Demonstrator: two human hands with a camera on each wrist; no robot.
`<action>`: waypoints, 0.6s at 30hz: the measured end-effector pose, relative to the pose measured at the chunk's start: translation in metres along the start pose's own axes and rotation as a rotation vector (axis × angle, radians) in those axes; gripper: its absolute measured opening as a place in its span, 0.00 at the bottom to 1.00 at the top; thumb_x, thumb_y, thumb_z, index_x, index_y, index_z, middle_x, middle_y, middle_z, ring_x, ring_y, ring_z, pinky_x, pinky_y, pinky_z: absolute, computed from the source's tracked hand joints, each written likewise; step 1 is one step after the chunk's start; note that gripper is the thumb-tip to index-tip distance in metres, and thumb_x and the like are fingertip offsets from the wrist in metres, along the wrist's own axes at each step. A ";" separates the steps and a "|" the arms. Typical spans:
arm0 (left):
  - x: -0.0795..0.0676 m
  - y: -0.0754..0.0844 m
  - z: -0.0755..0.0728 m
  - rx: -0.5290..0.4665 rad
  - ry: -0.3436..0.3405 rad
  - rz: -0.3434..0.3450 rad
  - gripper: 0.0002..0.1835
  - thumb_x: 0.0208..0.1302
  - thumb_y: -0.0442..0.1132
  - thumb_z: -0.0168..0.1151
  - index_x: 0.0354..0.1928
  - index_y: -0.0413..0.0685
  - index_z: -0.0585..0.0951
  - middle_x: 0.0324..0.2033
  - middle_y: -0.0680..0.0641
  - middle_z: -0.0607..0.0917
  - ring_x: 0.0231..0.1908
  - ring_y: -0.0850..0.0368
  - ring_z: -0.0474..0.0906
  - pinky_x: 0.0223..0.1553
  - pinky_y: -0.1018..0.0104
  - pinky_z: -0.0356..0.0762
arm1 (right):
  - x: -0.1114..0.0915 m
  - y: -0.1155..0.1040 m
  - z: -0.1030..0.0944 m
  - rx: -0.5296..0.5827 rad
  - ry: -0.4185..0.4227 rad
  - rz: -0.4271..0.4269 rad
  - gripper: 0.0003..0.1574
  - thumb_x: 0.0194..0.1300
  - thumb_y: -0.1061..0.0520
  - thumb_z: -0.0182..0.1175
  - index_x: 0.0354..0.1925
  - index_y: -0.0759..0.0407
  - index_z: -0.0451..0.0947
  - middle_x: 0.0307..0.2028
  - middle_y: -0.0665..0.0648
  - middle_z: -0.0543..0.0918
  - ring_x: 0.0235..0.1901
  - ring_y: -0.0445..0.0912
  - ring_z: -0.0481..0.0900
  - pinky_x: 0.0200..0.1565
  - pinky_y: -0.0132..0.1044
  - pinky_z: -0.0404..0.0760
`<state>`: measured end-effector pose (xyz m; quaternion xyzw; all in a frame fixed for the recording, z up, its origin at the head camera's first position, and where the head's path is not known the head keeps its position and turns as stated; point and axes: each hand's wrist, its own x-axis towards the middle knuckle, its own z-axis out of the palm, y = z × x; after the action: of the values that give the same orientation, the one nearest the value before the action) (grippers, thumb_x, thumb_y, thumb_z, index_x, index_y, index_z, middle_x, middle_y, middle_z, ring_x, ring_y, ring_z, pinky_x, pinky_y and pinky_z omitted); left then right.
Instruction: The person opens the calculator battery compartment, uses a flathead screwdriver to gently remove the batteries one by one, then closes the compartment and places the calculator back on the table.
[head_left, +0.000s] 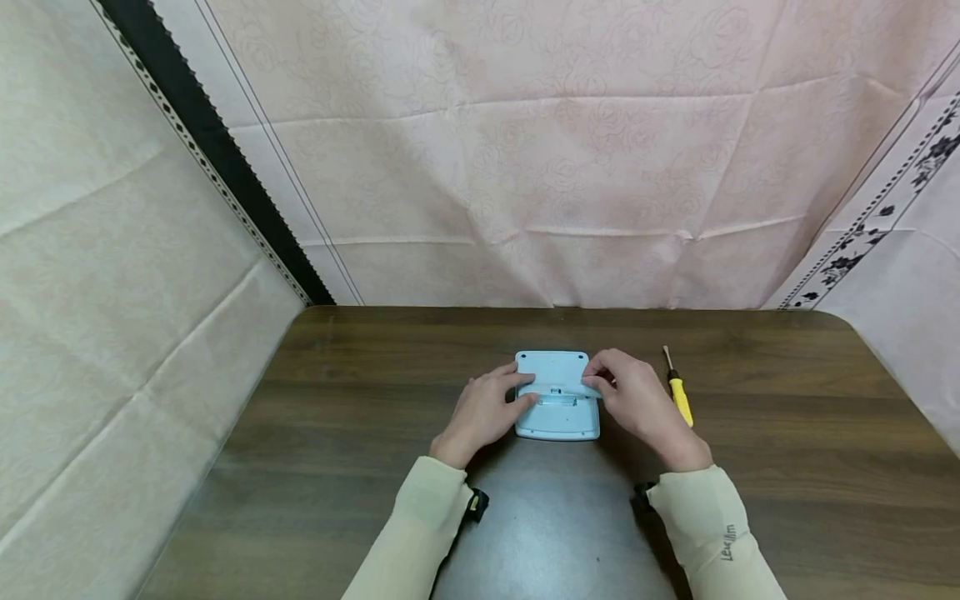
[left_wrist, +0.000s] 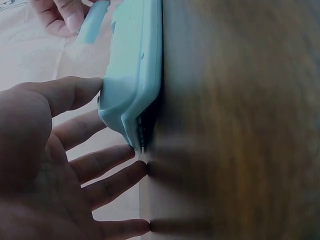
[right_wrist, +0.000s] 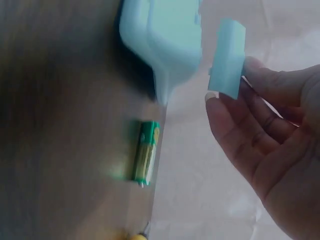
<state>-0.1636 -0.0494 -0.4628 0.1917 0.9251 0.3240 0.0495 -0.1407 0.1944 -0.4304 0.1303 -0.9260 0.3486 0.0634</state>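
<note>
A light-blue calculator-shaped device (head_left: 557, 360) lies on the table with its back up and its battery compartment (head_left: 557, 401) uncovered. My left hand (head_left: 486, 408) rests at its left side, thumb and index finger touching the back; the other fingers spread out straight, tips down by the table in the left wrist view. Between thumb and fingers, my right hand (head_left: 633, 396) pinches the small light-blue battery cover (right_wrist: 228, 60), holding it above the device's right part. The right wrist view shows a green and gold battery (right_wrist: 146, 152) on the table beyond the device, hidden in the head view.
A yellow-handled screwdriver (head_left: 680, 400) lies right of my right hand, its tip pointing away. The brown wooden table (head_left: 337, 467) ends at a straight far edge, and pale patterned cloth (head_left: 562, 167) hangs behind it and along both sides.
</note>
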 end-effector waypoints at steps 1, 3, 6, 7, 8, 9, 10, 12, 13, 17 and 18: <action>0.000 0.000 0.000 0.002 -0.002 0.000 0.22 0.79 0.49 0.62 0.69 0.54 0.83 0.75 0.43 0.73 0.75 0.44 0.67 0.73 0.29 0.54 | 0.000 -0.001 0.002 0.002 -0.003 -0.010 0.04 0.72 0.67 0.68 0.40 0.60 0.82 0.38 0.55 0.82 0.36 0.50 0.77 0.42 0.46 0.82; 0.000 0.000 0.000 0.004 -0.006 0.001 0.22 0.79 0.50 0.62 0.70 0.54 0.83 0.75 0.43 0.73 0.75 0.44 0.67 0.73 0.29 0.54 | 0.000 -0.003 0.007 0.002 -0.006 -0.028 0.05 0.72 0.67 0.68 0.40 0.59 0.83 0.37 0.54 0.82 0.36 0.50 0.77 0.42 0.45 0.82; 0.001 0.000 0.000 0.009 -0.011 0.001 0.22 0.80 0.50 0.62 0.70 0.55 0.82 0.75 0.44 0.73 0.75 0.44 0.67 0.73 0.29 0.54 | 0.001 -0.007 0.013 0.003 -0.010 -0.054 0.06 0.71 0.67 0.68 0.40 0.58 0.83 0.37 0.54 0.81 0.35 0.49 0.76 0.42 0.45 0.82; 0.001 0.000 0.000 0.012 -0.012 0.003 0.22 0.80 0.50 0.61 0.70 0.55 0.82 0.75 0.44 0.73 0.75 0.45 0.67 0.73 0.29 0.55 | 0.001 -0.008 0.015 0.003 -0.011 -0.060 0.05 0.71 0.67 0.69 0.40 0.58 0.83 0.38 0.54 0.81 0.35 0.49 0.76 0.42 0.45 0.82; 0.001 0.000 0.000 0.014 -0.012 0.004 0.22 0.80 0.50 0.61 0.70 0.55 0.82 0.75 0.44 0.73 0.75 0.45 0.67 0.73 0.29 0.55 | 0.001 -0.009 0.017 0.004 -0.011 -0.065 0.05 0.71 0.67 0.69 0.40 0.58 0.83 0.38 0.54 0.81 0.35 0.49 0.76 0.42 0.45 0.83; 0.001 0.000 0.000 0.017 -0.013 0.005 0.22 0.80 0.50 0.61 0.70 0.55 0.82 0.75 0.44 0.73 0.75 0.44 0.67 0.73 0.29 0.55 | 0.001 -0.010 0.018 0.004 -0.011 -0.068 0.05 0.71 0.67 0.69 0.40 0.58 0.83 0.38 0.54 0.81 0.35 0.49 0.76 0.42 0.45 0.83; 0.002 0.000 0.001 0.019 -0.013 0.007 0.22 0.80 0.50 0.61 0.70 0.54 0.82 0.75 0.43 0.73 0.75 0.44 0.67 0.73 0.29 0.55 | 0.001 -0.010 0.020 0.005 -0.010 -0.069 0.05 0.71 0.67 0.69 0.40 0.58 0.83 0.38 0.54 0.81 0.35 0.48 0.77 0.42 0.45 0.83; 0.001 0.000 0.000 0.021 -0.016 0.011 0.23 0.80 0.50 0.61 0.70 0.54 0.82 0.75 0.43 0.73 0.75 0.44 0.67 0.73 0.29 0.55 | 0.001 -0.011 0.022 0.005 -0.008 -0.072 0.06 0.71 0.68 0.69 0.40 0.58 0.84 0.39 0.54 0.82 0.36 0.48 0.77 0.43 0.45 0.84; 0.001 0.000 0.000 0.023 -0.018 0.013 0.23 0.80 0.50 0.61 0.71 0.54 0.82 0.75 0.43 0.72 0.75 0.44 0.67 0.73 0.29 0.55 | 0.001 -0.011 0.024 0.005 -0.007 -0.075 0.06 0.71 0.68 0.69 0.40 0.58 0.84 0.39 0.54 0.82 0.36 0.48 0.77 0.44 0.45 0.84; 0.001 0.001 -0.002 0.028 -0.027 0.021 0.23 0.80 0.50 0.61 0.71 0.54 0.82 0.75 0.42 0.72 0.75 0.44 0.67 0.73 0.28 0.55 | 0.003 -0.011 0.030 -0.003 -0.001 -0.099 0.06 0.70 0.68 0.69 0.40 0.59 0.84 0.40 0.53 0.83 0.37 0.47 0.79 0.44 0.45 0.85; 0.001 0.001 -0.002 0.031 -0.029 0.023 0.23 0.80 0.50 0.60 0.71 0.54 0.81 0.75 0.42 0.72 0.75 0.44 0.67 0.72 0.28 0.55 | 0.003 -0.012 0.031 -0.007 0.002 -0.106 0.06 0.70 0.68 0.69 0.39 0.58 0.84 0.40 0.53 0.83 0.36 0.47 0.79 0.44 0.45 0.85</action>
<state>-0.1648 -0.0494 -0.4601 0.2076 0.9269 0.3074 0.0564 -0.1410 0.1647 -0.4454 0.1787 -0.9189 0.3417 0.0833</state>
